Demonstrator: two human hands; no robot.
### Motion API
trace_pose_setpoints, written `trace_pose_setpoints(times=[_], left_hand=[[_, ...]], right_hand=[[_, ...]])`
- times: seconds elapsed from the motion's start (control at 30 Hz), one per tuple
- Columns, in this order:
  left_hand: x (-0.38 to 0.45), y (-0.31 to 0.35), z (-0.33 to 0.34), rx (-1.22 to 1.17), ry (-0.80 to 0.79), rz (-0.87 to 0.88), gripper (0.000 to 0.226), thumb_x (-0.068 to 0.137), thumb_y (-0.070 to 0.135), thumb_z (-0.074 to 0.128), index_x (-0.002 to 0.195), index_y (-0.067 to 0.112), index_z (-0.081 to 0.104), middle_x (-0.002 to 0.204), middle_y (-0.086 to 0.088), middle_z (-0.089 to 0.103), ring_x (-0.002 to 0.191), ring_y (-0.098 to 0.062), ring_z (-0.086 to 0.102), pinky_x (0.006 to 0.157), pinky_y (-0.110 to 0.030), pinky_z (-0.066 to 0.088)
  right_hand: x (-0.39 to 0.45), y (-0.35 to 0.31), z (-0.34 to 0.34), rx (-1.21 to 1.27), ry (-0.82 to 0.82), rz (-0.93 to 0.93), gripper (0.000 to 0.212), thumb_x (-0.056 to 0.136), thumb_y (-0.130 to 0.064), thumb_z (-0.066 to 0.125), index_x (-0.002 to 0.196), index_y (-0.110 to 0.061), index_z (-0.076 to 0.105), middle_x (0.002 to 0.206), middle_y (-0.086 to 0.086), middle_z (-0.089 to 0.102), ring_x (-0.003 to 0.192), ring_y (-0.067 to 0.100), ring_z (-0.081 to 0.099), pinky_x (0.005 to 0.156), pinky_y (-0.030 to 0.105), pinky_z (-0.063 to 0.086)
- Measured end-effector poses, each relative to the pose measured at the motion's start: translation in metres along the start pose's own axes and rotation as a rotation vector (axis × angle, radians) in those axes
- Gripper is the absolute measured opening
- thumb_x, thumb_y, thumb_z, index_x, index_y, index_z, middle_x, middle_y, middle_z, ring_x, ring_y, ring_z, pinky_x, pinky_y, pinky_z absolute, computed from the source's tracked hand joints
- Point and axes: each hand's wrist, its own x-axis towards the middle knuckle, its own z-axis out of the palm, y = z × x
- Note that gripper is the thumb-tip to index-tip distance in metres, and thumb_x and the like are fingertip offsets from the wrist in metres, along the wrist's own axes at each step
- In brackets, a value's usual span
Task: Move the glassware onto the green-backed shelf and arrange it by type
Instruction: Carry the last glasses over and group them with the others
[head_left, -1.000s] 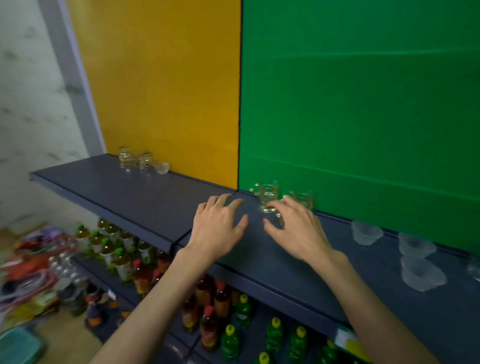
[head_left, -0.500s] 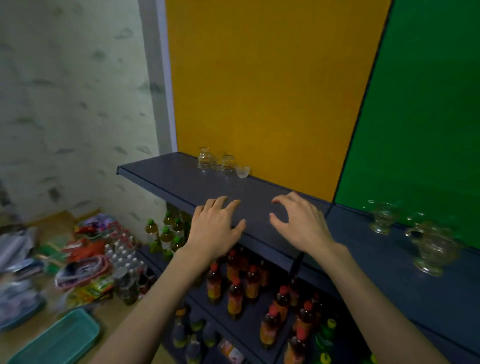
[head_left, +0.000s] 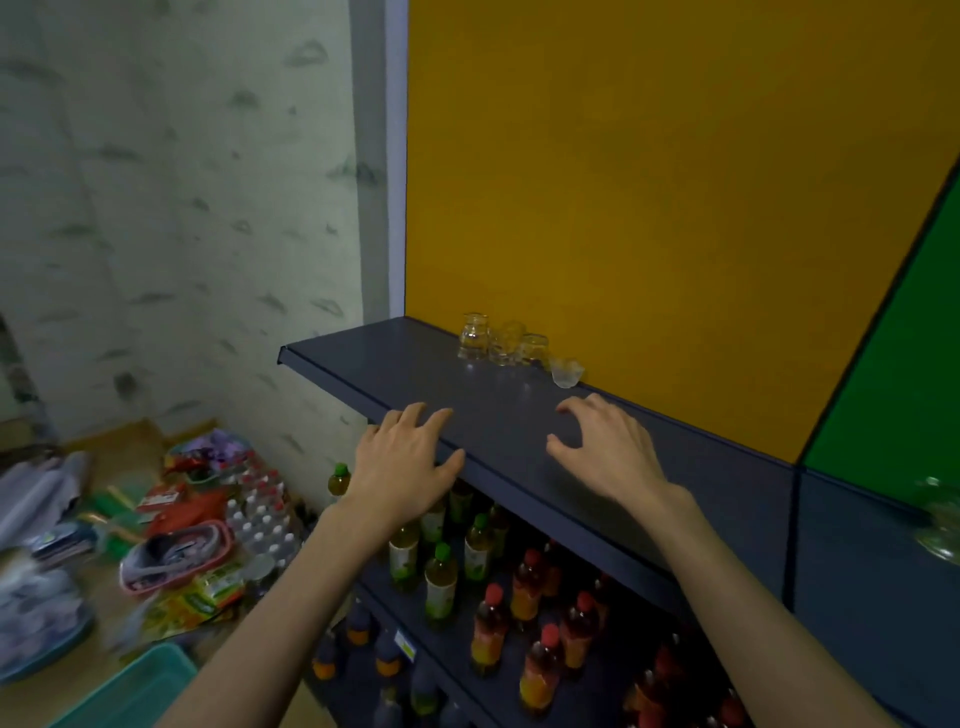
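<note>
A cluster of clear glass cups (head_left: 501, 343) stands at the back of the dark shelf (head_left: 395, 358) in front of the yellow panel, with a small clear bowl (head_left: 565, 372) just to its right. My left hand (head_left: 405, 462) hovers over the shelf's front edge, empty, fingers spread. My right hand (head_left: 608, 449) is above the shelf, empty and half curled, a short way in front of the bowl. On the green-backed shelf (head_left: 872, 571) at the far right edge, a glass cup (head_left: 940, 519) is partly cut off.
Below the shelf, rows of bottles (head_left: 483, 587) with green and red caps fill the lower shelves. On the floor at left lie packs of water bottles (head_left: 260, 514), a pink basket (head_left: 176, 556), bags and a teal tray (head_left: 135, 691).
My view and both hands have swung left, from the green-backed shelf to the yellow-backed one. My right hand has left the handled cups there, and both hands are nearer the glass cluster.
</note>
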Motion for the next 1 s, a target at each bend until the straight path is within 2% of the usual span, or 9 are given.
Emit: trace_pose_setpoints(times=[0.17, 0.43, 0.6, 0.8, 1.0], left_hand=[[0.076, -0.054, -0.006, 0.045, 0.004, 0.026, 0.066, 0.099, 0.060, 0.040, 0.157, 0.032, 0.028, 0.161, -0.007, 0.034, 0.143, -0.032, 0.037, 0.111, -0.048, 0.035], [0.198, -0.096, -0.003, 0.104, 0.021, 0.115, 0.066, 0.099, 0.059, 0.041, 0.157, 0.030, 0.028, 0.159, -0.008, 0.036, 0.141, -0.032, 0.039, 0.109, -0.049, 0.036], [0.247, -0.109, 0.020, 0.079, -0.046, 0.176, 0.067, 0.099, 0.057, 0.043, 0.157, 0.029, 0.028, 0.158, -0.008, 0.036, 0.140, -0.031, 0.039, 0.109, -0.049, 0.037], [0.306, -0.117, 0.053, 0.034, -0.058, 0.260, 0.065, 0.098, 0.054, 0.046, 0.155, 0.025, 0.033, 0.153, -0.007, 0.041, 0.136, -0.031, 0.043, 0.105, -0.047, 0.039], [0.361, -0.127, 0.100, -0.019, -0.151, 0.232, 0.068, 0.095, 0.059, 0.048, 0.147, 0.017, 0.040, 0.145, -0.010, 0.049, 0.132, -0.032, 0.046, 0.103, -0.047, 0.041]], right_hand=[[0.071, -0.012, 0.035, 0.057, 0.009, 0.062, 0.051, 0.090, -0.052, 0.058, 0.134, -0.027, 0.052, 0.133, -0.001, 0.056, 0.119, 0.024, 0.056, 0.085, 0.037, 0.046], [0.170, -0.026, 0.067, 0.076, 0.095, 0.108, 0.048, 0.089, -0.048, 0.060, 0.129, -0.024, 0.056, 0.122, 0.003, 0.060, 0.110, 0.026, 0.059, 0.083, 0.036, 0.046], [0.192, -0.020, 0.080, 0.034, 0.076, 0.177, 0.047, 0.089, -0.046, 0.062, 0.130, -0.025, 0.055, 0.124, 0.001, 0.059, 0.113, 0.025, 0.058, 0.082, 0.033, 0.043], [0.207, -0.010, 0.092, -0.017, 0.114, 0.298, 0.044, 0.088, -0.045, 0.062, 0.127, -0.026, 0.057, 0.117, 0.002, 0.062, 0.108, 0.026, 0.059, 0.070, 0.030, 0.034], [0.222, -0.012, 0.114, -0.062, 0.138, 0.424, 0.046, 0.086, -0.044, 0.062, 0.127, -0.024, 0.057, 0.120, 0.002, 0.062, 0.110, 0.026, 0.058, 0.077, 0.034, 0.044]])
